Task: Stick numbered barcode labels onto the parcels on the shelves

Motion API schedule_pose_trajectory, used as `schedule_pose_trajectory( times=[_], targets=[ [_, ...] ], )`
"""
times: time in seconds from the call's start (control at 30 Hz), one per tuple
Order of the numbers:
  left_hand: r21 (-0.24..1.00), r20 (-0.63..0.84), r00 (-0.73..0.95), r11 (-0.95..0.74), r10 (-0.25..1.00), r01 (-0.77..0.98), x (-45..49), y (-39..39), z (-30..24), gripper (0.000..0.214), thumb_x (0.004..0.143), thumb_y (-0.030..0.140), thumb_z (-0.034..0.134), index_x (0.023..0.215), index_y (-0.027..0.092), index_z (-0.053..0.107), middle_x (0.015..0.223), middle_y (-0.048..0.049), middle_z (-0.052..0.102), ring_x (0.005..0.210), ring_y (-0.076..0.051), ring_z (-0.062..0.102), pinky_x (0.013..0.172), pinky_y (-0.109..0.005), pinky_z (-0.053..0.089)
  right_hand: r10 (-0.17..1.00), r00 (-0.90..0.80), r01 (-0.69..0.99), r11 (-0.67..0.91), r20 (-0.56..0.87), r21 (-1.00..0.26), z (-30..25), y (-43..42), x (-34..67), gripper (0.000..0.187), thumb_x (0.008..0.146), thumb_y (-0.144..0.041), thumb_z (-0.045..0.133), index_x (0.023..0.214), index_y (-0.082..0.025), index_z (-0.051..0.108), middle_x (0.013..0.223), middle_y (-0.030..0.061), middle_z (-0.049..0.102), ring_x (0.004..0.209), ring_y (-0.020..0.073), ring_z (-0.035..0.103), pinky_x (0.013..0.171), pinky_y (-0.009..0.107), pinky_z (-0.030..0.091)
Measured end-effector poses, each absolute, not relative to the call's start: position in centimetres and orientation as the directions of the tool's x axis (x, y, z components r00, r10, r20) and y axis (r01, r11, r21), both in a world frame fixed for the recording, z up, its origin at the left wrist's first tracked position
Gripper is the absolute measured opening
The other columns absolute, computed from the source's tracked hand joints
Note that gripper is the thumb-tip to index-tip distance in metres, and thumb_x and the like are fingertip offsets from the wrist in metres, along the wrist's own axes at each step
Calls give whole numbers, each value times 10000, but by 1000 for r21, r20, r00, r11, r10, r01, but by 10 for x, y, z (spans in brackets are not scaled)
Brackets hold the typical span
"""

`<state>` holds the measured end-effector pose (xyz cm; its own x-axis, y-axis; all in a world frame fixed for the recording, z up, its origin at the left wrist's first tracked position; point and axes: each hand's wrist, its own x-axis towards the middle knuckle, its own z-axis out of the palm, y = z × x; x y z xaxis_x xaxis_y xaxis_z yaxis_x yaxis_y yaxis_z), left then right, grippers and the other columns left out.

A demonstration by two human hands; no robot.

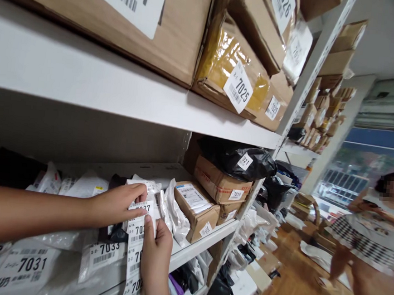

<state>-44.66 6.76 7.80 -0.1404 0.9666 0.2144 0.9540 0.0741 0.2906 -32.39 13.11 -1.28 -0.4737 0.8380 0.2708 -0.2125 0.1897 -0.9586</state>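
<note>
White metal shelf (223, 234): carrying white plastic parcels (60, 240) at left.
Left hand (119, 205): grip is pinching the white paper label strip (135, 238).
Label strip: hanging before the parcels.
Right hand (158, 250): grip is pinching the strip's edge.
Brown cardboard boxes (208, 215): sitting at the shelf's right end.
Brown wooden floor (285, 268): stretching beyond, a person (372, 243) standing there.

head camera, facing forward and down, view tilted
from near above the hands (158, 242), it looks along the shelf (120, 84) toward the window (352, 162).
</note>
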Motion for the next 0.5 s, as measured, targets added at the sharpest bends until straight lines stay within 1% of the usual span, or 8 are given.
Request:
schedule_pose_trajectory(
  times=[0.1, 0.13, 0.2, 0.27, 0.33, 0.4, 0.47, 0.5],
  targets=[
    [257, 200, -145, 91, 969, 962, -445, 70, 77, 218, 860, 392, 412, 796, 184, 412, 870, -47, 487, 807, -199, 468, 759, -334, 348, 820, -524, -280, 88, 229, -956, -9, 131, -318, 507, 687, -680, 533, 547, -229, 350, 545, -66, 296, 551, 110, 267, 526, 263, 294],
    [234, 194, -151, 104, 969, 967, -444, 71, 77, 202, 874, 364, 389, 783, 184, 403, 878, -52, 480, 814, -201, 466, 769, -339, 348, 790, -578, -306, 22, 204, -952, -8, 131, -315, 491, 673, -661, 571, 559, -222, 385, 544, -65, 316, 543, 107, 276, 523, 260, 299],
    [176, 170, -162, 132, 972, 976, -441, 74, 77, 178, 895, 307, 349, 782, 180, 400, 900, -65, 471, 836, -205, 468, 789, -347, 352, 696, -702, -330, -131, 150, -935, -6, 132, -307, 434, 643, -607, 647, 648, -204, 485, 566, -53, 401, 530, 108, 322, 521, 257, 317],
    [110, 130, -172, 159, 976, 981, -439, 77, 78, 166, 908, 265, 324, 816, 167, 422, 935, -81, 471, 869, -215, 478, 810, -355, 359, 636, -761, -319, -194, 129, -928, -5, 132, -300, 437, 615, -587, 689, 732, -198, 528, 606, -39, 460, 552, 122, 373, 540, 260, 334],
    [55, 95, -185, 180, 978, 982, -438, 79, 77, 164, 910, 236, 322, 846, 156, 450, 961, -94, 475, 894, -226, 487, 815, -360, 366, 675, -725, -296, -130, 135, -946, -4, 132, -296, 486, 603, -646, 670, 679, -199, 495, 608, -38, 427, 585, 126, 359, 566, 261, 323],
    [32, 94, -193, 191, 977, 981, -438, 81, 74, 163, 905, 221, 333, 861, 151, 473, 966, -98, 481, 893, -229, 494, 803, -359, 373, 733, -667, -276, -76, 134, -958, -4, 131, -294, 562, 598, -737, 605, 573, -217, 392, 567, -55, 329, 574, 113, 277, 556, 257, 275],
    [37, 109, -183, 180, 977, 983, -439, 82, 72, 168, 899, 220, 341, 866, 148, 489, 965, -99, 489, 886, -226, 497, 796, -361, 377, 760, -642, -288, -113, 104, -951, -9, 128, -293, 613, 580, -785, 573, 526, -230, 317, 535, -67, 263, 555, 103, 212, 535, 256, 233],
    [42, 112, -177, 173, 978, 984, -439, 83, 71, 168, 896, 216, 344, 866, 149, 494, 967, -98, 492, 885, -222, 498, 798, -363, 379, 764, -640, -313, -152, 90, -937, -15, 127, -293, 609, 574, -780, 587, 518, -228, 335, 517, -68, 270, 540, 101, 214, 528, 256, 234]
  ],
)
